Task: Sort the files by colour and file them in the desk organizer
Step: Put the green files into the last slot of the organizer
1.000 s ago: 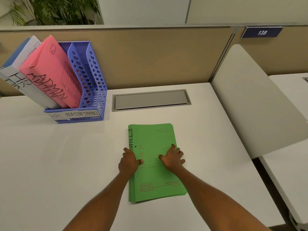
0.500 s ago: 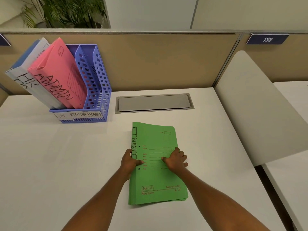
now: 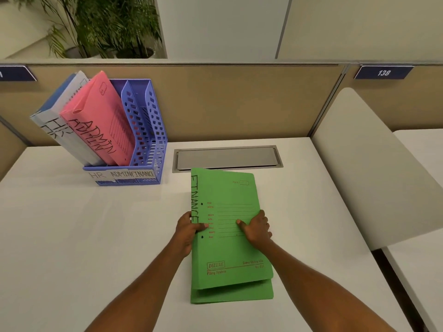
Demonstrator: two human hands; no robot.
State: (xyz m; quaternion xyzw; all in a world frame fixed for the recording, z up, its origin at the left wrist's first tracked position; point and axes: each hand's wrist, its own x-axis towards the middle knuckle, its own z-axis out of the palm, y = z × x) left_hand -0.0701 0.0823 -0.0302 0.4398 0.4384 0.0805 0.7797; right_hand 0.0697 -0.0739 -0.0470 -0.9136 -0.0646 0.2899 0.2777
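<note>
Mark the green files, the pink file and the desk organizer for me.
green files (image 3: 230,192), head view, upper cover of the top file.
pink file (image 3: 99,111), head view, middle of its cover.
desk organizer (image 3: 157,130), head view, perforated right wall.

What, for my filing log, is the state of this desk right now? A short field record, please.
Organizer: blue desk organizer, far left of the white desk
Left slot: white HR files
Middle slot: pink ADMIN files
Right slot: labelled FINANCE, no files visible
In hand: green FINANCE files
Grip: left hand on the left edge, right hand on the right edge
Left to do: file the green stack
</note>
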